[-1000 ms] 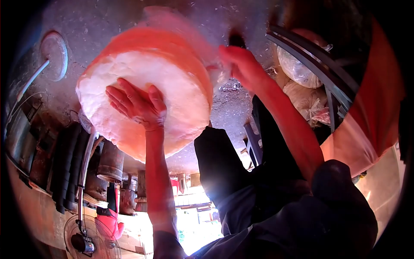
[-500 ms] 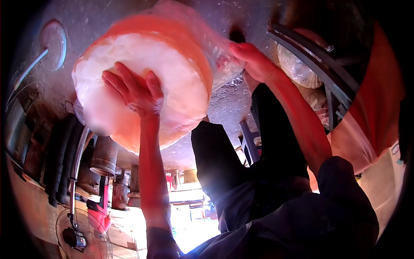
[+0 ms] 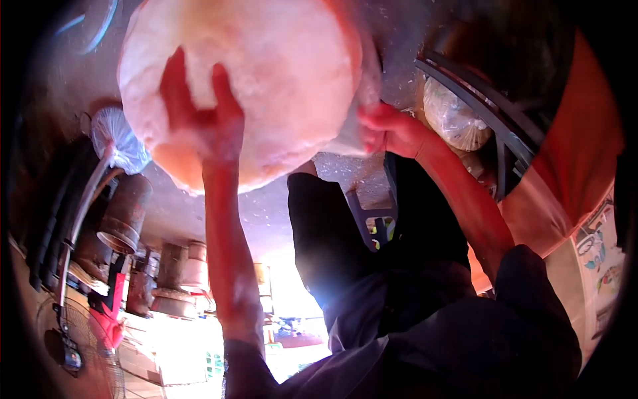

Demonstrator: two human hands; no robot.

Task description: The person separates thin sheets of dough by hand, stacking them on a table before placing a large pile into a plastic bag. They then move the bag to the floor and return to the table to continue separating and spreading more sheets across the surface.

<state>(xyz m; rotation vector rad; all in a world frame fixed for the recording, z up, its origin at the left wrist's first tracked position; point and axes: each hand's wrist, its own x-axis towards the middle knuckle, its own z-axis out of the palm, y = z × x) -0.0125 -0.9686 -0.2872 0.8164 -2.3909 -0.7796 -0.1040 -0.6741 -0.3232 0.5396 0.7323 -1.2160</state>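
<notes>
A large, round, pale lumpy mass (image 3: 286, 73) with an orange-red edge takes up the upper part of the head view. My left hand (image 3: 206, 116) lies over its face, thumb and fingers spread apart and somewhat blurred. At its right side hangs thin clear plastic, a plastic bag (image 3: 347, 133) gathered beside the edge. My right hand (image 3: 397, 132) pinches this plastic with bent fingers, just above my right knee. The upper rim of the mass is cut off by the frame.
A dark metal frame (image 3: 478, 103) and a filled clear bag (image 3: 455, 116) stand on the right. A plastic-wrapped bundle (image 3: 119, 141), a rusty metal cylinder (image 3: 126, 213) and a fan (image 3: 63, 346) are on the left. A plastic stool (image 3: 362, 216) shows between my legs.
The pale mass fills more of the top of the view and faces me more. My left hand has shifted up on it; my right hand, still on the plastic, sits lower.
</notes>
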